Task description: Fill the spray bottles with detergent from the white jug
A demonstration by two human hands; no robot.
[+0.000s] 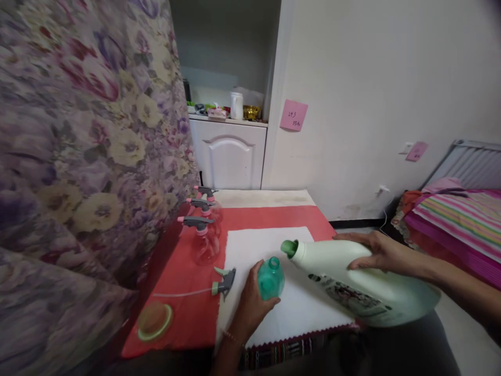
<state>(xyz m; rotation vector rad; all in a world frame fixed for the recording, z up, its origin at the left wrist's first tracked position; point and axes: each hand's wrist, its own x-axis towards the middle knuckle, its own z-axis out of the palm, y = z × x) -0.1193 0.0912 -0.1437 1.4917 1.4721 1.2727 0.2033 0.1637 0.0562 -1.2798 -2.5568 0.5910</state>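
A red cloth (180,266) covers most of the tabletop (266,198), but a pale strip shows along the far edge. A white cloth (242,245) lies on the red one and reaches the near edge. Three pink and gray spray bottles (205,249) stand in a row by the left edge, toward the far corner. A spray top (225,284) lies by the white cloth, its tube (182,294) pointing to the left edge. A round green-rimmed thing (154,321) sits near the near left corner.

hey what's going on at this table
A person's left hand holds a small green bottle, its neck open, above a white cloth. The right hand grips a large pale green jug tipped onto its side, its spout near the bottle but apart; no stream shows. A loose spray head lies at the cloth's left edge.
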